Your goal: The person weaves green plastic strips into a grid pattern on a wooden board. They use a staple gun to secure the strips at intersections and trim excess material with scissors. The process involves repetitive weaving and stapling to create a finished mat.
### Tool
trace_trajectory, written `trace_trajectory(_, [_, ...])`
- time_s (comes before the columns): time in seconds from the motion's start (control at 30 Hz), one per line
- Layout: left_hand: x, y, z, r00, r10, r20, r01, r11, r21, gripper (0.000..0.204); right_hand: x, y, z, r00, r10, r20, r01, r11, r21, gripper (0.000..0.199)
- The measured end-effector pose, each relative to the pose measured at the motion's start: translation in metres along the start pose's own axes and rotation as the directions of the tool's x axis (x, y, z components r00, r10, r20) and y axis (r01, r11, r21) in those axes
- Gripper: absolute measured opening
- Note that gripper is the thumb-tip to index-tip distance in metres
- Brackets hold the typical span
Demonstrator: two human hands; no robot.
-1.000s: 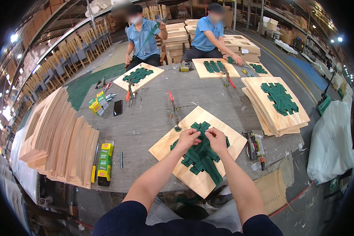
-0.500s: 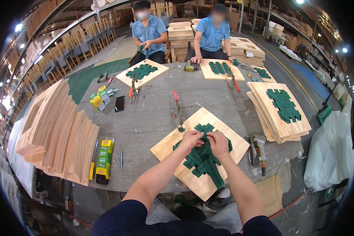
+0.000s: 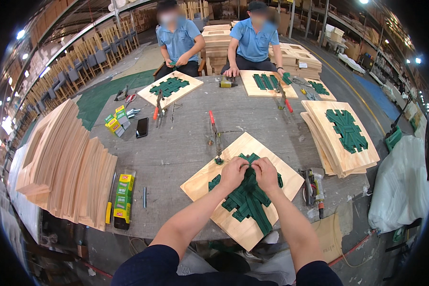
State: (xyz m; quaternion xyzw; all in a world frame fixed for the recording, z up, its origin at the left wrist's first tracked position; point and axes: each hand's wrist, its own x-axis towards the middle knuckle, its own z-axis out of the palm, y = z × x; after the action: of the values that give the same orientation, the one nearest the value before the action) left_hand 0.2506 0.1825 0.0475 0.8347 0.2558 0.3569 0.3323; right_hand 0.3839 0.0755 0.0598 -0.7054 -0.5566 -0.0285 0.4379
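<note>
A square wooden panel [image 3: 202, 183] lies turned cornerwise on the table in front of me. Green webbing straps [image 3: 248, 202] cross over its middle in a woven pattern, and a loose length trails toward the near corner. Both hands meet over the far part of the weave. My left hand [image 3: 233, 172] pinches the green webbing with bent fingers. Close beside it, my right hand [image 3: 265, 174] also has its fingertips pressed together on the webbing. The fingers hide the exact spot they grip. Clamp pliers with a red handle [image 3: 213, 124] sit at the panel's far left edge.
Stacked wooden panels [image 3: 66, 167] stand at left, near a green-and-yellow box [image 3: 124, 200] and a metal rod [image 3: 145, 197]. A staple gun [image 3: 313, 188] lies right of my panel, below another panel stack [image 3: 341, 138]. Two co-workers [image 3: 178, 40] sit across the grey table [image 3: 176, 152].
My hands stay together on the webbing, with the left hand's fingers shifted slightly right. The view has moved a little. The co-worker at far left has lowered their hands.
</note>
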Motion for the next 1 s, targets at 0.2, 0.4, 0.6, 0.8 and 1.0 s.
trace_trajectory(0.2, [-0.003,-0.031,0.010,0.990,0.094,-0.101,-0.082,0.989,0.119,0.038,0.053,0.037,0.033,0.962,0.244,0.125,-0.225,0.963,-0.149,0.010])
trace_trajectory(0.4, [-0.006,-0.038,0.023,0.993,0.103,-0.050,-0.093,0.982,0.166,0.035,0.074,0.064,0.057,0.873,0.448,0.192,-0.386,0.876,-0.291,0.010])
trace_trajectory(0.6, [0.008,-0.044,0.030,0.984,0.077,0.163,-0.129,0.933,0.335,0.045,0.079,0.065,0.060,0.856,0.479,0.194,-0.402,0.853,-0.332,0.009])
trace_trajectory(0.8, [0.015,-0.048,0.033,0.952,-0.050,0.301,-0.121,0.844,0.522,0.055,0.082,0.063,0.069,0.854,0.494,0.164,-0.439,0.853,-0.283,0.012])
trace_trajectory(1.0, [0.021,-0.028,0.045,0.941,-0.066,0.333,-0.128,0.841,0.526,0.056,0.079,0.097,0.048,0.794,0.583,0.173,-0.568,0.813,-0.131,0.022])
